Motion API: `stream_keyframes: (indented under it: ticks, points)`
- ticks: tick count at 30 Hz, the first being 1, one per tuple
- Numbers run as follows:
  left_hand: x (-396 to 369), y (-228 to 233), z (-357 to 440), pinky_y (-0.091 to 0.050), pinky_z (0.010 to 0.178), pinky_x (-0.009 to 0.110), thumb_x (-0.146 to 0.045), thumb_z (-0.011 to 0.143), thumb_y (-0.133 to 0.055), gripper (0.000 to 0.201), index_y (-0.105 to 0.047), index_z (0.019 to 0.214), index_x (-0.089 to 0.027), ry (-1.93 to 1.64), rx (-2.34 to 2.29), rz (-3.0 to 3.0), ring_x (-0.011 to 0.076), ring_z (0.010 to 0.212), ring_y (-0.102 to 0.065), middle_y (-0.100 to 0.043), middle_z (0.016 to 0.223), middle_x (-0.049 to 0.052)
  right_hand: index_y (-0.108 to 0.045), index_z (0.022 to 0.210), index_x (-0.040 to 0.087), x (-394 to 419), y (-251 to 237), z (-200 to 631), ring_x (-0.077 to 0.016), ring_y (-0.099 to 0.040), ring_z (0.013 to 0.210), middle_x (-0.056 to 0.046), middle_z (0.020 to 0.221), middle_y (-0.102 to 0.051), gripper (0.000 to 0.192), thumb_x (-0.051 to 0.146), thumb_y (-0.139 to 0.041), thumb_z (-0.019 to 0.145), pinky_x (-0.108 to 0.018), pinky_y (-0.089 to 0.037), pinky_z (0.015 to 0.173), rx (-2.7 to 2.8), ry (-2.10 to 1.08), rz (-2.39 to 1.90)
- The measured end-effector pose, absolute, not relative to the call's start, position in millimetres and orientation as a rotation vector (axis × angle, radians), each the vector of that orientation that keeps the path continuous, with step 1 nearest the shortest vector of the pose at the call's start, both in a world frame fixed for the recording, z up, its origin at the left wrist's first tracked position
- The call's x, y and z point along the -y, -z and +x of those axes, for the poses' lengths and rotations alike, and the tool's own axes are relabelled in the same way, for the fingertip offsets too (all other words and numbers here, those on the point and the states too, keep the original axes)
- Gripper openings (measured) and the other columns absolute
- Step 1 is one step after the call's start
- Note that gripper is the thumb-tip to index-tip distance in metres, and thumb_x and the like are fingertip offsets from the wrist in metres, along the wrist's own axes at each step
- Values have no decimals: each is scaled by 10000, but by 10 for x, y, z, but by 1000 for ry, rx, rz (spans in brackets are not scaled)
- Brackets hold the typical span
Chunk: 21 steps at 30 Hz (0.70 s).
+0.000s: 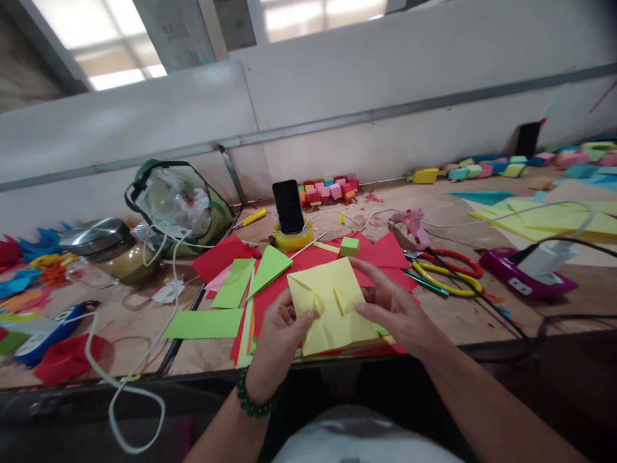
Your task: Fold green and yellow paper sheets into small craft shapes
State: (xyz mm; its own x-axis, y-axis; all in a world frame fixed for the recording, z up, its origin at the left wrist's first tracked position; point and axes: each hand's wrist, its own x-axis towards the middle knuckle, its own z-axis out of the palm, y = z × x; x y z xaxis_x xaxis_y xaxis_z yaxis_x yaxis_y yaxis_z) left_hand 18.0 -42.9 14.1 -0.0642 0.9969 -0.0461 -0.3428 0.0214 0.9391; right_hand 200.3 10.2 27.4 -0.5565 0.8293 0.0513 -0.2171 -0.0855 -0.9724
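Note:
A creased square of pale yellow paper (328,289) is held up between my two hands, with small raised folds near its middle. My left hand (284,328) pinches its left side, thumb on top and fingers behind. On the right side, my right hand (390,305) grips it the same way, thumb in front and index finger along the upper corner. Beneath lies a stack of red paper (270,296) with other coloured sheets. A small green paper cube (349,246) sits just beyond the yellow square, and green paper pieces (234,283) lie to the left.
A phone (288,206) stands in a yellow tape roll (294,238). To the right are a pink glue gun (414,225), scissors (453,270) and a purple power strip (525,276). A jar (116,251), green bag (216,206) and white cable (113,382) are on the left.

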Motion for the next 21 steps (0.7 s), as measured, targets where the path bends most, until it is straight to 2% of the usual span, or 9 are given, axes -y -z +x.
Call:
stream_keyframes:
  ticks: [3,8,10,12,15,18,21]
  points:
    - [439,-98,175,-542,775,317,-279,732,-737,426,-597,1108,-136,-1369,-989,892,251,950,-670,-706,1060,124,-234,1413,221,-95,-262,1960,-184,-684,775,-60,948,-699,832,294,-711,735,-310,-553,679,1367,-1789,-744]
    - [454,-94,193,-551,767,344,-277,714,-754,388,-617,1042,-120,-1309,-979,866,253,870,-693,-726,986,122,-389,1303,203,-98,-223,1872,-217,-682,888,-83,1066,-681,738,293,-774,679,-323,-570,735,1401,-1656,-883]
    - [448,-106,201,-554,775,355,-277,703,-762,433,-601,1072,-117,-1311,-969,845,266,888,-691,-722,997,131,-398,1299,196,-93,-208,1851,-209,-686,854,-78,1045,-684,685,309,-744,719,-321,-574,718,1425,-1641,-879]
    - [434,-122,203,-554,794,368,-274,686,-774,528,-556,1143,-123,-1350,-972,825,278,922,-684,-709,1043,141,-327,1372,197,-86,-185,1857,-188,-689,736,-52,924,-700,669,338,-657,807,-316,-577,649,1460,-1634,-867]
    - [407,-148,189,-543,842,377,-257,656,-792,697,-462,1258,-141,-1453,-1030,811,283,986,-664,-662,1159,153,-202,1470,213,-85,-134,1936,-152,-661,650,-22,809,-692,649,317,-513,910,-281,-559,608,1625,-1273,-932]
    - [391,-164,168,-524,889,360,-244,672,-776,840,-332,1382,-182,-1539,-1095,850,271,1076,-624,-600,1263,146,-279,1460,270,-106,-93,2072,-130,-662,774,-58,1028,-689,548,197,-428,938,-273,-549,735,1949,-802,-858]
    - [396,-156,161,-523,890,351,-245,709,-740,909,-216,1451,-197,-1558,-1127,913,262,1099,-611,-572,1296,150,-369,1417,307,-122,-95,2176,-125,-670,848,-62,1201,-635,549,94,-382,911,-278,-545,793,2236,-634,-699]
